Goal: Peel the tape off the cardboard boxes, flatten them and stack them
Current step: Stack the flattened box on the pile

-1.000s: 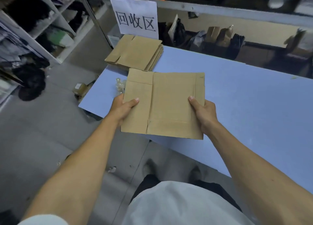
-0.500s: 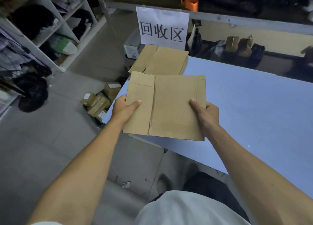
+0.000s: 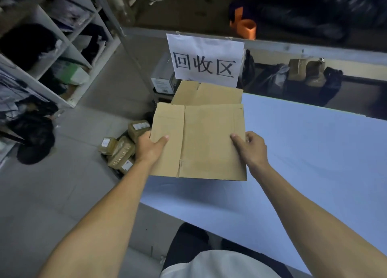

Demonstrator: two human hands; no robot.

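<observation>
Just short of the stack point(image 3: 207, 93), my hands, left hand point(image 3: 149, 147) and right hand point(image 3: 250, 147), pinch the flattened box point(image 3: 201, 143) at opposite edges: light, stiff, probably floppy along creases.

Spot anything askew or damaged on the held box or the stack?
Nothing stands out. The flattened box, gripped by left hand and right hand, looks intact; the stack under the sign lies fairly even.
</observation>
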